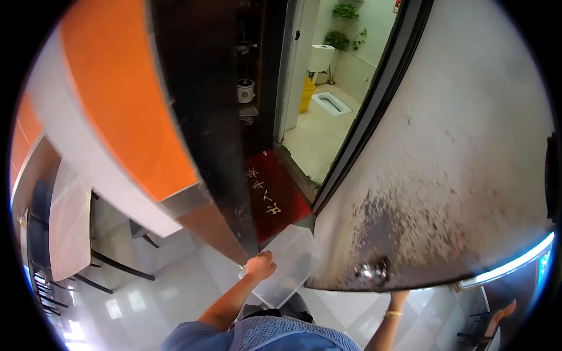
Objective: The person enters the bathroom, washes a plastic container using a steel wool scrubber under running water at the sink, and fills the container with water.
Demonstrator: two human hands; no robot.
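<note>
My left hand [260,266] is closed on the edge of a translucent plastic container [285,263], held in front of my body. Its exact shape is hard to make out. My right hand [399,299], with a bracelet at the wrist, reaches to the lower edge of a worn white door [456,146]. The door hides its fingers. A round metal knob [373,271] sits on the scuffed, stained face of the door, close to that hand.
A red mat [275,193] lies at the threshold. Beyond the doorway are a squat toilet [332,103] and a yellow bin [307,95]. A rice cooker [246,90] stands on a dark shelf. Left are an orange-and-white partition [117,99] and a table [70,219] with chairs.
</note>
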